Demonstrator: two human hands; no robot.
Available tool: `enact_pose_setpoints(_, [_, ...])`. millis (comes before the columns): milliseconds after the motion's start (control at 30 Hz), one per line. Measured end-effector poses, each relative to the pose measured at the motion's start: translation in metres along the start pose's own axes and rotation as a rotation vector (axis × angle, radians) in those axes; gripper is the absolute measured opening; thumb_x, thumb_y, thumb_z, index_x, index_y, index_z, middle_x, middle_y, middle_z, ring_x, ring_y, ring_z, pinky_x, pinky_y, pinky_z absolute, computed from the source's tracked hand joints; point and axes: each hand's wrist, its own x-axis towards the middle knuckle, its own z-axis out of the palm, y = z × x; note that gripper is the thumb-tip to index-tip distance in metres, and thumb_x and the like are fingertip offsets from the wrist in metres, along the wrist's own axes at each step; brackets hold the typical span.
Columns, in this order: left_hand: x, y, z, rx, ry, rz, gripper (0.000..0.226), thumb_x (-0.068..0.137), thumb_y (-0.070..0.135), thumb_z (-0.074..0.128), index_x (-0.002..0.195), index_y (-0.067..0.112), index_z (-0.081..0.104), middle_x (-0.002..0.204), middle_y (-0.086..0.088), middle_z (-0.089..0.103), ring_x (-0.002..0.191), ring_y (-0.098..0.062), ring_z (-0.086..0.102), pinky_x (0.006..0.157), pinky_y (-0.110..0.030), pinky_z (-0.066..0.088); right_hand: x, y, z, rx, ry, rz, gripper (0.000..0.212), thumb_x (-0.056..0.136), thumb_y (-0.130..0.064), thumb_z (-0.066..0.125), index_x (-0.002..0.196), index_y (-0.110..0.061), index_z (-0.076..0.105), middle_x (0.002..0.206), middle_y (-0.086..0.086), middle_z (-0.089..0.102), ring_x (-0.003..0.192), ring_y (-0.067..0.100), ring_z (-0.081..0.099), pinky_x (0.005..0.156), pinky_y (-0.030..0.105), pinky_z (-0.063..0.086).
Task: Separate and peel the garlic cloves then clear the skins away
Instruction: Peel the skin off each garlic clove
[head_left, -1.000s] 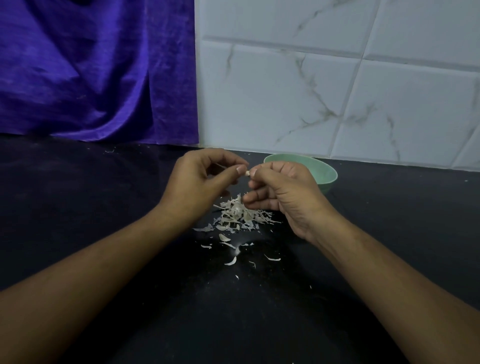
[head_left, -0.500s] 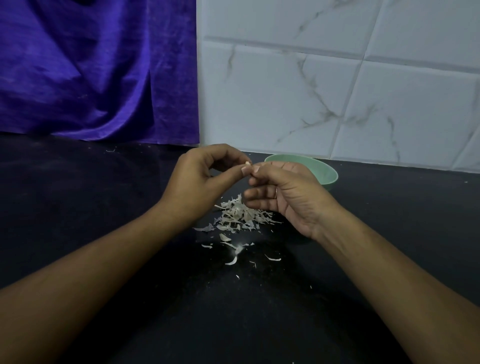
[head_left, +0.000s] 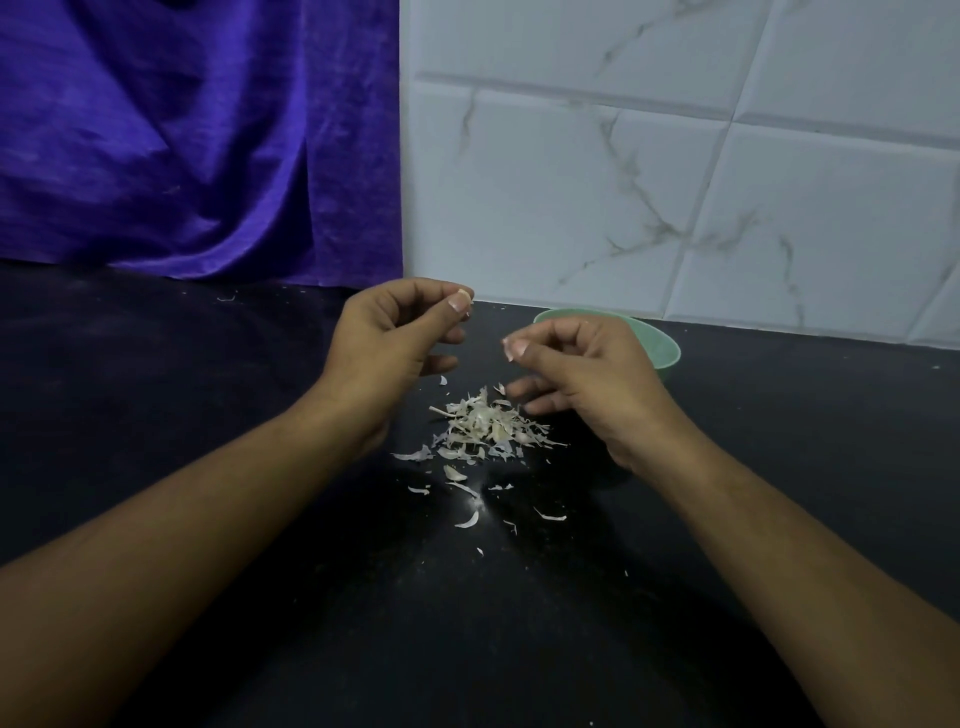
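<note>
Left hand (head_left: 395, 338) pinches 1 small garlic clove (head_left: 466, 297) at thumb and forefinger. Right hand (head_left: 582, 364) fingers curled, pinching a skin scrap or nothing; cannot tell. Skins (head_left: 485, 428) heaped on table (head_left: 156, 415) below, uncleared. Green bowl (head_left: 667, 348) behind; contents hidden. Judged: peeling well advanced, clearing not started.

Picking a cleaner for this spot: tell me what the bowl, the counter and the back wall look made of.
Bowl: pale green with an even, matte look, probably plastic or melamine.
Counter: black, faintly speckled, with a soft sheen, likely polished stone.
Back wall: white squares with grey veins and raised seams, marble-look tile or panel.
</note>
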Motion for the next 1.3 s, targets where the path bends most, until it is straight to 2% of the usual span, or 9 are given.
enact_pose_setpoints(167, [-0.002, 0.001, 0.002, -0.001, -0.007, -0.023, 0.014, 0.095, 0.018, 0.073, 0.106, 0.010, 0.075, 0.095, -0.001, 0.076, 0.078, -0.005, 0.068, 0.065, -0.023, 0.059, 0.001, 0.000, -0.005, -0.098, 0.091, -0.069, 0.011, 0.087, -0.002, 0.079, 0.086, -0.010, 0.070, 0.078, 0.006, 0.071, 0.068, 0.020, 0.075, 0.058, 0.034, 0.060])
enact_pose_setpoints(400, [-0.003, 0.001, 0.003, 0.009, -0.055, -0.043, 0.017, 0.096, 0.019, 0.072, 0.110, 0.010, 0.075, 0.099, -0.002, 0.076, 0.078, -0.006, 0.069, 0.066, -0.024, 0.060, 0.003, -0.001, -0.005, -0.256, 0.066, -0.155, 0.031, 0.097, 0.004, 0.050, 0.089, -0.016, 0.072, 0.085, 0.001, 0.074, 0.071, 0.019, 0.076, 0.066, 0.041, 0.063])
enact_pose_setpoints(600, [-0.003, 0.000, 0.003, 0.019, -0.067, -0.051, 0.017, 0.096, 0.020, 0.072, 0.110, 0.011, 0.075, 0.100, -0.003, 0.077, 0.079, -0.007, 0.069, 0.065, -0.023, 0.060, 0.002, 0.001, -0.005, -0.291, 0.074, -0.225, 0.016, 0.089, -0.004, 0.073, 0.086, -0.019, 0.070, 0.079, -0.001, 0.074, 0.069, 0.017, 0.077, 0.073, 0.053, 0.063])
enact_pose_setpoints(733, [-0.003, 0.000, 0.003, 0.026, -0.068, -0.051, 0.017, 0.096, 0.021, 0.072, 0.110, 0.012, 0.075, 0.099, -0.001, 0.077, 0.080, -0.008, 0.069, 0.065, -0.024, 0.060, 0.001, -0.002, -0.004, -0.300, 0.065, -0.216, 0.025, 0.094, 0.000, 0.055, 0.086, -0.017, 0.072, 0.079, 0.008, 0.075, 0.072, 0.019, 0.077, 0.074, 0.056, 0.062])
enact_pose_setpoints(833, [-0.004, 0.000, 0.003, 0.033, -0.070, -0.052, 0.017, 0.096, 0.021, 0.072, 0.110, 0.012, 0.075, 0.100, -0.001, 0.077, 0.081, -0.009, 0.069, 0.066, -0.024, 0.060, 0.001, -0.003, -0.004, -0.298, 0.041, -0.218, 0.034, 0.098, 0.000, 0.045, 0.090, -0.018, 0.073, 0.084, 0.002, 0.074, 0.072, 0.018, 0.076, 0.076, 0.053, 0.062])
enact_pose_setpoints(967, [-0.006, 0.002, 0.004, 0.032, -0.097, -0.053, 0.016, 0.095, 0.018, 0.072, 0.110, 0.011, 0.075, 0.102, -0.004, 0.078, 0.082, -0.009, 0.070, 0.067, -0.025, 0.060, 0.002, 0.001, -0.004, -0.242, 0.041, -0.264, 0.009, 0.093, -0.009, 0.072, 0.095, -0.017, 0.071, 0.071, 0.004, 0.073, 0.070, 0.025, 0.075, 0.079, 0.048, 0.063])
enact_pose_setpoints(1100, [-0.009, 0.003, 0.005, 0.039, -0.172, -0.065, 0.019, 0.092, 0.015, 0.075, 0.110, 0.006, 0.074, 0.096, -0.009, 0.077, 0.082, -0.012, 0.070, 0.070, -0.029, 0.062, 0.002, -0.002, -0.005, -0.218, 0.088, -0.337, 0.015, 0.085, -0.014, 0.083, 0.095, -0.018, 0.073, 0.086, 0.002, 0.074, 0.070, 0.020, 0.071, 0.069, 0.033, 0.057])
enact_pose_setpoints(1167, [-0.010, 0.003, 0.005, 0.027, -0.202, -0.071, 0.020, 0.090, 0.015, 0.076, 0.108, 0.004, 0.073, 0.092, -0.010, 0.076, 0.082, -0.012, 0.069, 0.071, -0.031, 0.062, 0.000, -0.002, -0.003, -0.190, 0.057, -0.351, 0.022, 0.085, -0.008, 0.082, 0.102, -0.017, 0.072, 0.093, 0.002, 0.073, 0.070, 0.027, 0.073, 0.070, 0.042, 0.060])
enact_pose_setpoints(1300, [-0.010, 0.005, 0.005, 0.004, -0.235, -0.089, 0.023, 0.086, 0.015, 0.079, 0.104, 0.004, 0.072, 0.088, -0.009, 0.076, 0.079, -0.012, 0.070, 0.069, -0.030, 0.061, -0.003, -0.003, 0.000, -0.204, 0.042, -0.403, 0.016, 0.088, -0.001, 0.077, 0.096, -0.014, 0.072, 0.085, 0.001, 0.076, 0.069, 0.033, 0.073, 0.065, 0.051, 0.057])
